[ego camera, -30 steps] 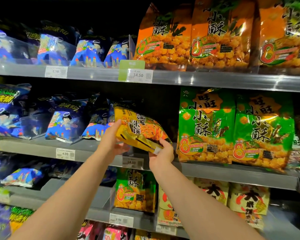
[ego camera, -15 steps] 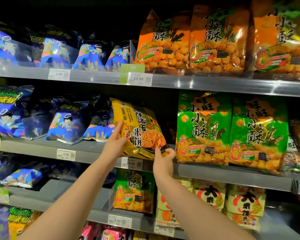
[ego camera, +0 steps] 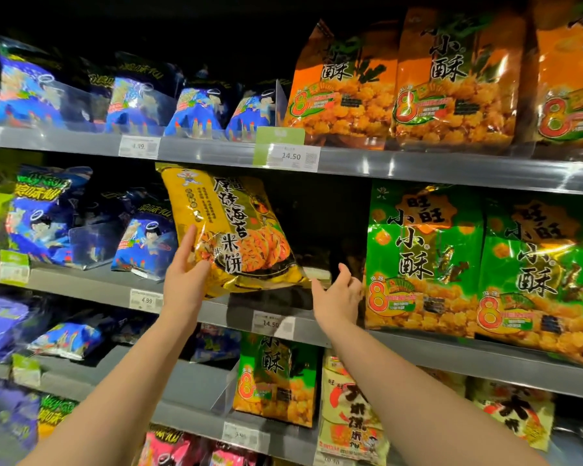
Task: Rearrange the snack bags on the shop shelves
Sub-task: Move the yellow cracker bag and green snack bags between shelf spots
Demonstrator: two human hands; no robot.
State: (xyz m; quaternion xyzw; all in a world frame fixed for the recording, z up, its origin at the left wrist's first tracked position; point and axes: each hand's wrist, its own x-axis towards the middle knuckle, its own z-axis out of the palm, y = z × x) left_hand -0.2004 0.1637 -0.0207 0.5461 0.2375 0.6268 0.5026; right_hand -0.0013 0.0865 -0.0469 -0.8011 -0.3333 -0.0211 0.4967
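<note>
Left hand (ego camera: 186, 279) on yellow bag (ego camera: 231, 227), dark gap (ego camera: 330, 220) rightward

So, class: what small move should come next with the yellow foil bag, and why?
Probably set the yellow foil snack bag down upright into the dark gap beside the green snack bags. The left hand holds it tilted over the grey middle shelf, and the right hand is open by its lower corner, ready to steady it.
</note>
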